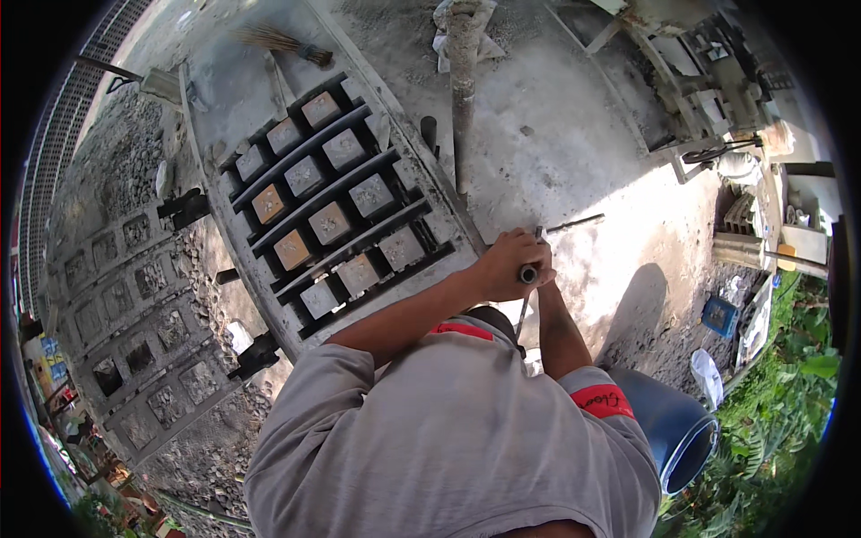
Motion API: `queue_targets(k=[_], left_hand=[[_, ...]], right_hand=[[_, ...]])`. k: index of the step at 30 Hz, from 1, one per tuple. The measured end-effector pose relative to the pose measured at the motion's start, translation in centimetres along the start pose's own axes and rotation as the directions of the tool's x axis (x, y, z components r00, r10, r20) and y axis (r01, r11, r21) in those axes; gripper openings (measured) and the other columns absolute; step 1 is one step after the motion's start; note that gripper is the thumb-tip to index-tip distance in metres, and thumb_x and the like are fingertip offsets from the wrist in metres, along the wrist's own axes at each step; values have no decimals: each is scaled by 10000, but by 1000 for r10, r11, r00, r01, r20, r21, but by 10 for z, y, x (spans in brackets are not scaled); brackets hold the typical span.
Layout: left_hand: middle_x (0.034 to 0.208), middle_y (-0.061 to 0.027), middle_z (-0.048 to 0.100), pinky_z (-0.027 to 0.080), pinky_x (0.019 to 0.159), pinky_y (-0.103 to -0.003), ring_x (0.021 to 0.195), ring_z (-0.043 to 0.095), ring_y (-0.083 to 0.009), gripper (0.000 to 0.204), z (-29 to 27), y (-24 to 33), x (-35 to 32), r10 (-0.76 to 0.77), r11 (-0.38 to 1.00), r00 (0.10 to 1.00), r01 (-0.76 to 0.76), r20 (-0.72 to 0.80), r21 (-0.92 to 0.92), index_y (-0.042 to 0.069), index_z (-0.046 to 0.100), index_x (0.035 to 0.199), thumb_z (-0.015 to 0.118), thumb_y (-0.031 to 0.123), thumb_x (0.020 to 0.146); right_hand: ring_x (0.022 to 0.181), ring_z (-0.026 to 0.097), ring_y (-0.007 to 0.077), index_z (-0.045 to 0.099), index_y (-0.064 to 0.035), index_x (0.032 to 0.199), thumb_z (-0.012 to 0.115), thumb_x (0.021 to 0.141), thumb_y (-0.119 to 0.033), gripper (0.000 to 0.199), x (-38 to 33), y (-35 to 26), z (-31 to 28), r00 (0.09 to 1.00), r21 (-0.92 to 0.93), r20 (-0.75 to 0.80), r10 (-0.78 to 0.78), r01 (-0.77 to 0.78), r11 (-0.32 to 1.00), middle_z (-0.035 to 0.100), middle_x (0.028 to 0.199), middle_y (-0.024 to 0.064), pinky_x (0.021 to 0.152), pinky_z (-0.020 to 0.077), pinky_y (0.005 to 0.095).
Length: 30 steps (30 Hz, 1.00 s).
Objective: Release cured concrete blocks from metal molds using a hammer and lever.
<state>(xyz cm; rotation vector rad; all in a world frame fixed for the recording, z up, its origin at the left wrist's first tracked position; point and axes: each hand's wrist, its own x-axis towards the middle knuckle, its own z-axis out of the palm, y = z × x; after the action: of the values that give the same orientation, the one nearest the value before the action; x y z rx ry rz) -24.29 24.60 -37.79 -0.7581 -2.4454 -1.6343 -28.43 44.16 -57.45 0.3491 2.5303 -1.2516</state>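
Note:
My left hand (504, 262) and my right hand (545, 266) are close together in front of my body, both closed around a pole-like handle. Its dark round end (527, 273) points up toward me. What the handle belongs to is mostly hidden by my hands and body. A thin dark bar (576, 222) shows just beyond the hands on the dusty floor. To the left of them lies a large mould frame (334, 137) of dark bars, with several square grey and tan blocks (329, 221) set in rows between them.
A straw broom (287, 43) lies beyond the frame. An upright concrete-coated post (462, 99) stands ahead. Another grid of square cavities (134, 296) is at left, near a shovel (157, 85). A blue barrel (641, 408) lies at right, with a blue tray (720, 316) and plants beyond.

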Motion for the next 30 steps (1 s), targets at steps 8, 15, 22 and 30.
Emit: queue_targets(k=[8, 15, 22, 30], left_hand=[[1196, -163, 435, 441, 818, -359, 988, 539, -322, 731, 52, 39, -74, -280, 930, 828, 359, 485, -77, 165, 320, 1321, 659, 17, 691], [1197, -196, 427, 489, 761, -297, 1011, 571, -298, 891, 174, 99, -57, -146, 195, 633, 772, 760, -605, 181, 12, 1412, 432, -120, 686], [519, 1, 418, 317, 357, -273, 385, 385, -97, 240, 379, 111, -15, -687, 507, 666, 726, 290, -465, 31, 519, 790, 628, 244, 796], [506, -15, 399, 301, 346, -277, 367, 341, -116, 204, 481, 85, -56, -948, -79, 219, 539, 229, -839, 48, 474, 630, 588, 94, 793]], right_hand=[[503, 446, 263, 467, 10, 685, 517, 862, -321, 380, -32, -11, -107, 834, -206, -457, -310, 239, 949, 500, 562, 141, 516, 388, 368], [459, 543, 331, 450, -37, 645, 593, 831, -226, 301, -91, 18, -261, 667, -548, -377, -642, 398, 736, 511, 503, 151, 425, 422, 360], [439, 529, 219, 509, -22, 741, 714, 746, -265, 317, -137, 53, -371, 605, -338, -239, -759, 681, 649, 534, 531, 88, 442, 414, 285], [465, 296, 61, 575, -24, 833, 629, 826, -225, 208, -175, 186, -522, 900, -105, -147, -410, 398, 911, 340, 496, -35, 451, 261, 235]])
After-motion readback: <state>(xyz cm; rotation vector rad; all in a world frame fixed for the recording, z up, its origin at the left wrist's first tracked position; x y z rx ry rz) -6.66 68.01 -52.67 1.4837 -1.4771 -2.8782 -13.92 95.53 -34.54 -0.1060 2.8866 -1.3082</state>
